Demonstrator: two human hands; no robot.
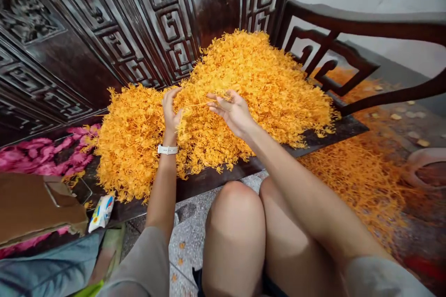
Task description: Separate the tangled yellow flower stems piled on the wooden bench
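My left hand [170,112], with a white band on its wrist, is curled over the pile, index finger raised. Yellow plastic flower pieces [183,126] hang at its thumb; its grip is partly hidden. A thin yellow stem [195,104] stretches between both hands. At its other end my right hand [234,112] pinches it, fingers bent and palm turned inward. Beneath and behind both hands lies a large heap of frilly orange-yellow plastic flowers [258,79], spread along a dark wooden bench [205,180].
A carved wooden backrest [128,32] rises behind the heap, an armrest [348,21] at right. More orange pieces [355,185] cover the floor near a pinkish tub [427,162]. At left are pink pieces [45,154], a cardboard box [38,204], a small packet [101,212] and another person's leg [52,262].
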